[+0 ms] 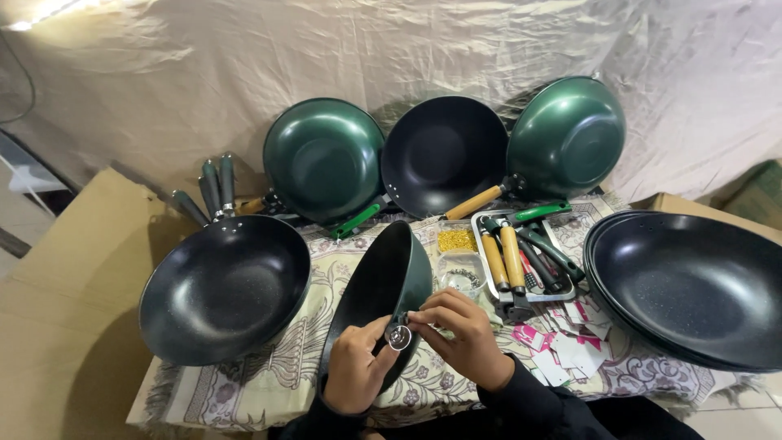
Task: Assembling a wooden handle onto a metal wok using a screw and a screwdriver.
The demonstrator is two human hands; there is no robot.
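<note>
Both hands (407, 350) pinch a small metal ring (398, 336) against the green wok (383, 285)

dim, soft light; edges bowed.

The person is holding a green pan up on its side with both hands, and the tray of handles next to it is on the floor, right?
Not quite. In the head view the tray of handles sits on the table, not the floor. Both hands, left hand and right hand, do hold the green pan on its side.
</note>
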